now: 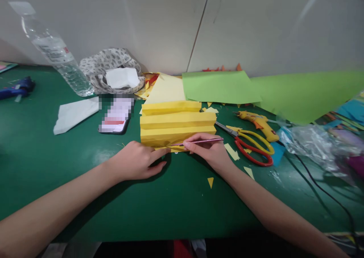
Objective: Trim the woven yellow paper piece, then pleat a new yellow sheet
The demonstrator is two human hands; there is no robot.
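A sheet of yellow paper (178, 127), pleated in accordion folds, lies on the green table in front of me. My left hand (139, 160) rests at its lower left, index finger stretched along the near edge and thumb apart, holding nothing. In my right hand (209, 149) is a slim pinkish pencil (209, 140), pinched between thumb and fingers. Its tip points left, down at the nearest fold, close to my left fingertip. Scissors (250, 144) with one red and one yellow handle lie just right of the pleated paper.
A yellow glue gun (258, 123) lies beyond the scissors, near crumpled clear plastic (315, 144). Green paper sheets (218, 86) lie along the wall. On the left are a phone (117, 114), a white tissue (75, 114), a water bottle (57, 53), a patterned cloth pouch (105, 63) and a blue tool (18, 88).
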